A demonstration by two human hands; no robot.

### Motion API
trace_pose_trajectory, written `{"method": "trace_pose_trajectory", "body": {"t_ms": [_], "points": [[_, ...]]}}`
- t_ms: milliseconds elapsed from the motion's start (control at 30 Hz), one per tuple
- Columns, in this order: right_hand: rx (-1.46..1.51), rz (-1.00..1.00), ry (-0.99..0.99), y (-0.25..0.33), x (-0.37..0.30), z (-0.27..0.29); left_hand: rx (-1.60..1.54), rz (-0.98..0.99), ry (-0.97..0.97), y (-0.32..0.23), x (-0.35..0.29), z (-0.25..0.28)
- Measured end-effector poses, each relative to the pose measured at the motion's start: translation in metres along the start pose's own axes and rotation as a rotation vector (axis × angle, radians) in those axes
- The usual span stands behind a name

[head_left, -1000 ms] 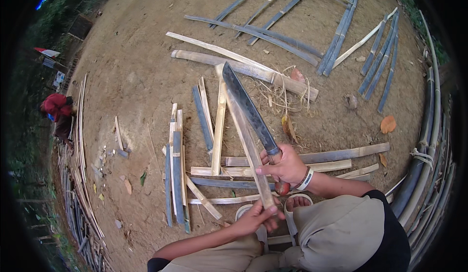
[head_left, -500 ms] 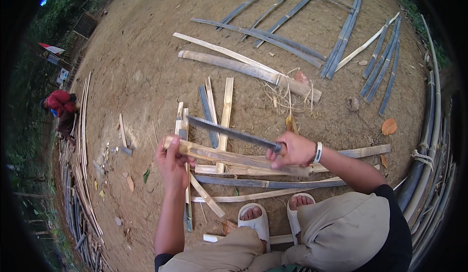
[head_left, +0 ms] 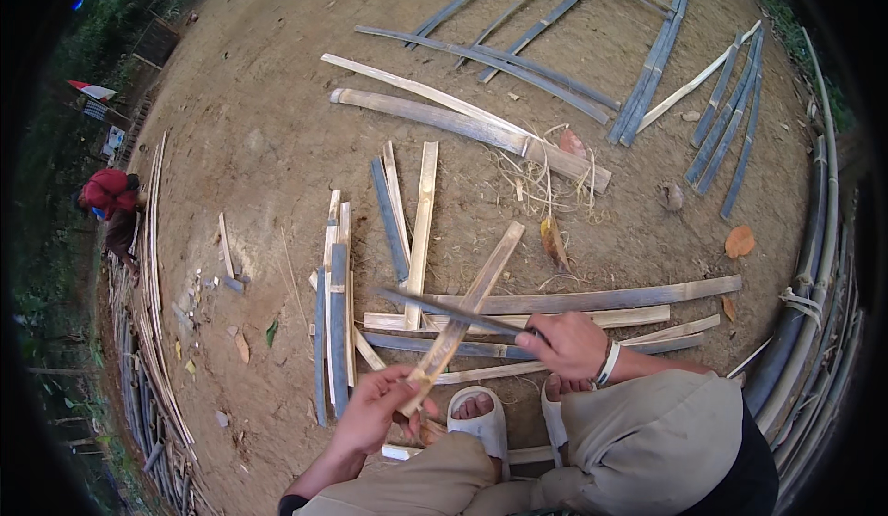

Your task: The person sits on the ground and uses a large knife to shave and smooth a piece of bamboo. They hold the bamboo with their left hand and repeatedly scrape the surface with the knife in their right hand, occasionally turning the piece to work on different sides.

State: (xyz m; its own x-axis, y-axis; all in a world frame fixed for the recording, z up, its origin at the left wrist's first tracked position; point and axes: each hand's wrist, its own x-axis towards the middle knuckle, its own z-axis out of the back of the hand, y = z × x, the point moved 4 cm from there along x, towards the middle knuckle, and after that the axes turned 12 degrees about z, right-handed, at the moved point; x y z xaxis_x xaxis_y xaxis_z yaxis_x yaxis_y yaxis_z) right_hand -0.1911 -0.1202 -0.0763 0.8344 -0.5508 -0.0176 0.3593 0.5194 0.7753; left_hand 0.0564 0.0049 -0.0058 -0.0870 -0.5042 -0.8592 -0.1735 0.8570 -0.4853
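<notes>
Gripped near its lower end, a split bamboo strip (head_left: 474, 292) slants up and to the right out of my left hand (head_left: 379, 409). The fingers of that hand are closed round the strip, thumb on top. My right hand (head_left: 573, 344) is wrapped round the handle of a machete (head_left: 453, 312), and the handle is mostly hidden by the fist. The long dark blade points left and crosses the bamboo strip at about its middle; whether it touches the strip I cannot tell. Below both hands, several bamboo strips (head_left: 610, 298) lie across the ground in front of my sandals.
More cut strips (head_left: 339, 308) lie left of my hands, and others (head_left: 424, 211) beyond them. A wide bamboo piece (head_left: 435, 124) rests near tangled fibres (head_left: 555, 178). Long bamboo poles (head_left: 803, 313) line the right edge. At far left a person in red (head_left: 111, 197) bends over.
My left hand has come down and nearer, turning the bamboo strip from nearly level to a steep slant. My right hand has lowered the machete, moving slightly right and nearer.
</notes>
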Motion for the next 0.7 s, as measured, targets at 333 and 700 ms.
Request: {"method": "trace_pose_trajectory", "body": {"t_ms": [333, 700], "points": [[-0.143, -0.025, 0.152, -0.003, -0.008, 0.009, 0.079, 0.259, 0.040, 0.019, 0.010, -0.045], [-0.224, -0.058, 0.241, -0.024, 0.002, 0.022, 0.236, 0.278, 0.109, 0.016, 0.009, -0.067]]}}
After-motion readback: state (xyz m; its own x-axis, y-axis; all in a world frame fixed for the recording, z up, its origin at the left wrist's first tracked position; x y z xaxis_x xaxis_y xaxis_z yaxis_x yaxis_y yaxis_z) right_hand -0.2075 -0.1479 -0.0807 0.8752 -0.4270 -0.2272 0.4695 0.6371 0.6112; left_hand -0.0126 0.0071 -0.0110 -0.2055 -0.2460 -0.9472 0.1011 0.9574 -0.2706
